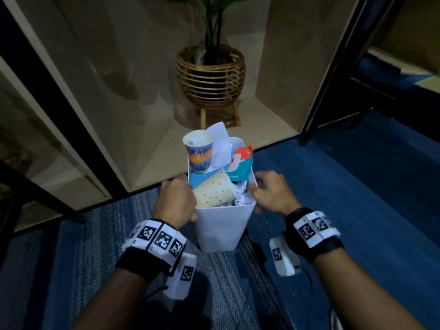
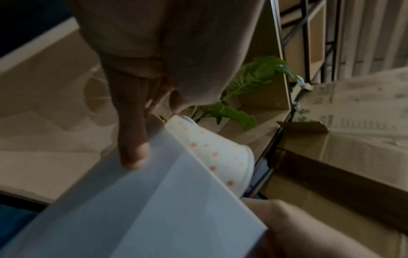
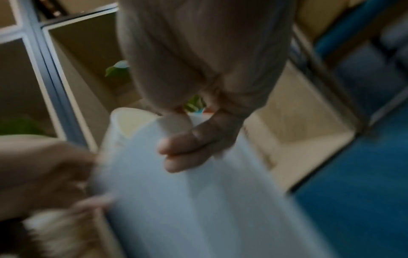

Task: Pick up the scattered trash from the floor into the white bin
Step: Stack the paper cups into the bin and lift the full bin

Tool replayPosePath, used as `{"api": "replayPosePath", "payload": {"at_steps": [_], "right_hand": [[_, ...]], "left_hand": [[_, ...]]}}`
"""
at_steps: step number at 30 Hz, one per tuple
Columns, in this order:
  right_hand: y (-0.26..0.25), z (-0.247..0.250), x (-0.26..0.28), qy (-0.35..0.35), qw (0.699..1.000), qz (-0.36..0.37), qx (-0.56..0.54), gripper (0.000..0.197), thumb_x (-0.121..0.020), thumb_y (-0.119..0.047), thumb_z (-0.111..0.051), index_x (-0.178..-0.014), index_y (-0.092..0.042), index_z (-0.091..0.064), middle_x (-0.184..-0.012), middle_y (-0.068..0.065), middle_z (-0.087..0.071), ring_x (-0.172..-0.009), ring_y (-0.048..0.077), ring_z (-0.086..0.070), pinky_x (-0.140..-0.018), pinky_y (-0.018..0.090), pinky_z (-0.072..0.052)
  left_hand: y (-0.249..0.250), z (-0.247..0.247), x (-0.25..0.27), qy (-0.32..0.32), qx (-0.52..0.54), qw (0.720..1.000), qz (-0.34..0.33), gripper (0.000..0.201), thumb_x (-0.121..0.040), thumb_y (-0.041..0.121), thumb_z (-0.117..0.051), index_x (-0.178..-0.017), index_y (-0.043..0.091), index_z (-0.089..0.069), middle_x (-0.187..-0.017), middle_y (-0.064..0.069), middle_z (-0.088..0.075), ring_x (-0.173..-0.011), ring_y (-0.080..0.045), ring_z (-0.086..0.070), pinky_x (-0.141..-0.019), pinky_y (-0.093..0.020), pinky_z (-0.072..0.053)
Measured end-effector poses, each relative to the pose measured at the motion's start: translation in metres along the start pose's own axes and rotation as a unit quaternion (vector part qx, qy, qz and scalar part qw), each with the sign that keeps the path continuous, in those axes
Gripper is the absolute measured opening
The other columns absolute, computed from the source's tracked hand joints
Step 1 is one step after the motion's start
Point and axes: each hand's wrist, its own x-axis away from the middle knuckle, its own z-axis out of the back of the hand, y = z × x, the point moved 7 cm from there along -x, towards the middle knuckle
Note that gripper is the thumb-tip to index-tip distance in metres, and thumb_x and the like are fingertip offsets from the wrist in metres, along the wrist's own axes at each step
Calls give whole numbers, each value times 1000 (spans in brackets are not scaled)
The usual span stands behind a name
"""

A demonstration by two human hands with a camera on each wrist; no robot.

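The white bin [image 1: 221, 227] stands between my hands over the blue carpet, heaped above its rim with trash. On top sit a blue patterned paper cup [image 1: 198, 151], an orange-dotted cup [image 1: 214, 192] on its side, white paper [image 1: 220, 141] and a red-and-teal wrapper [image 1: 240, 163]. My left hand [image 1: 177, 201] grips the bin's left rim, thumb [image 2: 133, 150] on the outer wall [image 2: 154, 209]. My right hand [image 1: 269, 194] grips the right rim, fingers [image 3: 187, 148] curled on the wall [image 3: 198, 209]. The dotted cup [image 2: 220, 160] pokes over the rim.
Just behind the bin is a beige shelf alcove holding a rattan planter [image 1: 210, 77] with a green plant. Black frame posts [image 1: 333, 67] flank the alcove. Blue carpet [image 1: 357, 198] spreads to the right, a striped rug [image 1: 95, 234] lies under my arms.
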Motion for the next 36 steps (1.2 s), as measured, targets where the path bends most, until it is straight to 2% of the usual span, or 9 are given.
{"api": "replayPosePath", "payload": {"at_steps": [3,6,9,13,16,19,23,33,36], "right_hand": [[-1,-37,6,55,991,-62,-101,23,-80,-30,-63,-100,-19,-59,-85,5,-75,-71,23,-74,-74,31,-61],[-10,-78,13,68,971,-113,-198,51,-69,-59,-68,-105,-31,-44,-104,11,-66,-82,36,-73,-77,48,-62],[-14,-86,20,96,970,-115,-194,72,-65,-89,-61,-103,-29,-52,-99,14,-68,-81,34,-72,-67,43,-64],[-2,-31,9,237,948,-116,-180,60,-86,-77,-46,-98,-20,-60,-80,6,-69,-74,30,-70,-75,45,-60],[13,6,-20,292,935,-118,-166,64,-83,-80,-42,-101,-22,-58,-74,5,-71,-73,33,-71,-72,46,-61],[18,16,-58,223,946,-144,-183,44,-90,-49,-59,-106,-9,-64,-74,8,-69,-51,26,-67,-40,29,-51],[13,1,-80,77,965,-136,-208,40,-100,-19,-48,-93,16,-65,-47,16,-60,-30,19,-51,-33,20,-37],[32,49,-112,128,963,-134,-196,23,-97,-4,-43,-102,17,-52,-39,15,-59,-30,22,-59,-31,24,-45],[48,74,-141,141,958,-143,-207,31,-93,-4,-42,-106,22,-53,-63,30,-66,-36,30,-64,-36,28,-50]], "left_hand": [[-13,31,-4,101,51,994,9,29,-97,24,-43,-100,2,-62,-84,-24,-71,-89,-38,-64,-75,-35,-49],[-26,34,-3,90,66,991,67,42,-96,37,-49,-120,3,-57,-112,-26,-67,-111,-42,-58,-87,-37,-46],[-37,23,0,63,75,989,114,61,-93,51,-49,-128,1,-53,-117,-21,-66,-112,-37,-59,-81,-29,-42],[-48,2,3,35,146,978,147,99,-72,74,-39,-142,4,-30,-106,-19,-71,-102,-37,-66,-87,-35,-55],[-47,-12,6,28,201,967,155,80,-72,74,-40,-129,19,-34,-105,-20,-69,-91,-41,-69,-69,-47,-62],[-47,-25,6,20,236,958,161,54,-93,55,-40,-124,11,-44,-110,-18,-66,-88,-40,-69,-50,-38,-60],[-42,-31,2,36,233,959,158,49,-100,49,-30,-131,13,-41,-128,-14,-58,-98,-42,-66,-55,-39,-62],[8,-52,-54,44,256,956,136,70,-95,65,-25,-138,15,-50,-133,-14,-55,-116,-38,-55,-53,-38,-62],[31,-71,-89,23,248,962,114,70,-94,65,-26,-137,16,-50,-131,-13,-56,-115,-37,-56,-56,-40,-62]]}}
